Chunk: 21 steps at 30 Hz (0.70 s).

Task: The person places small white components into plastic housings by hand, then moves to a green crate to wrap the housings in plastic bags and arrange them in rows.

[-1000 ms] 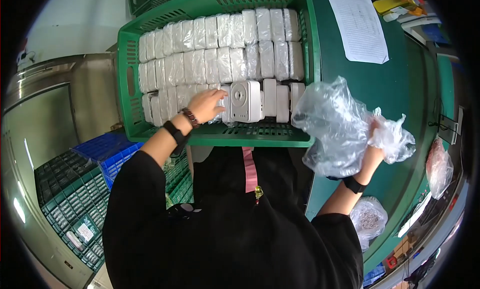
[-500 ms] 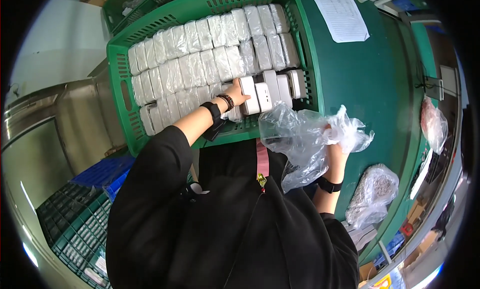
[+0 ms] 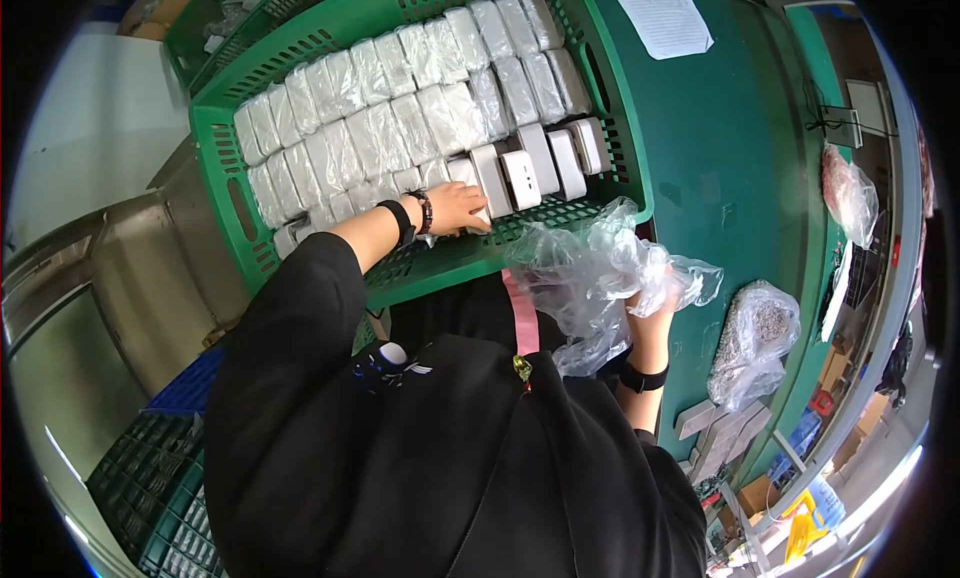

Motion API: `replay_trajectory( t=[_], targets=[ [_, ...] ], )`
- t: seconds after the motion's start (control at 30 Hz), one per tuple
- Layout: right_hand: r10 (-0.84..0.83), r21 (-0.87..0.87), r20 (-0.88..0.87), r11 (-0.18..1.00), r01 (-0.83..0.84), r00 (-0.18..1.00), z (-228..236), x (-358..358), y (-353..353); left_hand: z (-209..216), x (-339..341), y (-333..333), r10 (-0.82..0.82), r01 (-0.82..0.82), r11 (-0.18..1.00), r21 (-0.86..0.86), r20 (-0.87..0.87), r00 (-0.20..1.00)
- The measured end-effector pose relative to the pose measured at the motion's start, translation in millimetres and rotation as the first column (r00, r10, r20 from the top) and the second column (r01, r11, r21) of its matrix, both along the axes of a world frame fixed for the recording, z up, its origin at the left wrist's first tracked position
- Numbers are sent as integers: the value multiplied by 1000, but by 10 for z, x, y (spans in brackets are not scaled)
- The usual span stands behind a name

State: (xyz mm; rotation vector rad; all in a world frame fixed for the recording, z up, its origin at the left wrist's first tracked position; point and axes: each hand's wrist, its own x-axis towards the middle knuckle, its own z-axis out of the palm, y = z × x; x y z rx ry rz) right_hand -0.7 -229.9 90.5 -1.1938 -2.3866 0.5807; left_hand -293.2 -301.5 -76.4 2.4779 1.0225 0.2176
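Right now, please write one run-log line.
left hand: on white box | right hand: holding clear plastic | green crate: boxes in rows

Hands (image 3: 460, 209), left on white units (image 3: 491, 178), right with clear plastic (image 3: 604, 258)

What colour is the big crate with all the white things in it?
The crate is green; the head view shows it best.

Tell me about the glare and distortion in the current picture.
In the head view, highlights streak the clear plastic bag and plastic-wrapped packets; in that same head view, the green table's right edge bows, and the corners go black.
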Motion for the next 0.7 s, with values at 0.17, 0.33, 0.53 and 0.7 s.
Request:
replay_trajectory(
  t=[0.17, 0.33, 0.53, 0.7],
  targets=[
    [30, -76, 21, 997, -28, 999, 60, -78, -56, -308, -24, -79, -80, 72, 988, 137, 57, 995],
    [56, -27, 145, 998, -53, 988, 33, 0, -44, 0, -27, -3, 8, -45, 991, 127, 278, 961],
    [-36, -367, 339, 915, 168, 940, 174, -445, -86, 467, -230, 83, 599, -590, 794, -149, 363, 714],
    [170, -471, 489, 877, 95, 855, 74, -958, -121, 821, -130, 156, 556, -551, 820, -157, 446, 701]
  ],
)
